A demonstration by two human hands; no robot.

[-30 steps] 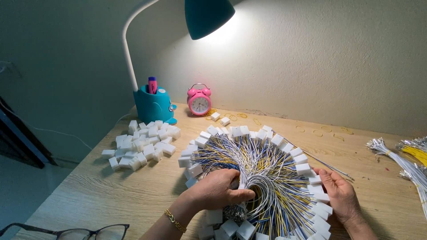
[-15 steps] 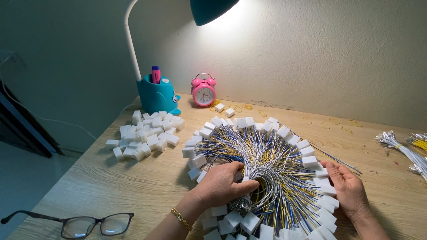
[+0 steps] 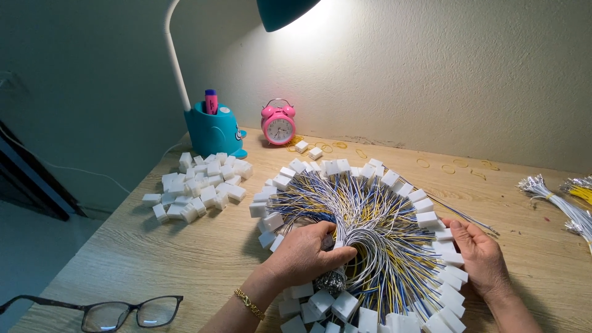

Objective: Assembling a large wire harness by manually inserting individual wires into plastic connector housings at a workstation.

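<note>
The lower edge of the wire fan [image 3: 370,222] is cut off. Its white, blue and yellow wires end in white plugs and lie on the bench [image 3: 154,259]. The left hand [image 3: 308,253] pinches the centre; the right hand [image 3: 484,259] lies flat, spread, on the plugs.

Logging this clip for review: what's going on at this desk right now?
A person sits at a light wooden desk under a teal lamp. The left hand grips the gathered centre of a round fan of white, yellow and blue wires tipped with white plastic connectors. The right hand rests flat on the fan's right edge. A loose pile of white connectors lies to the left.
</note>
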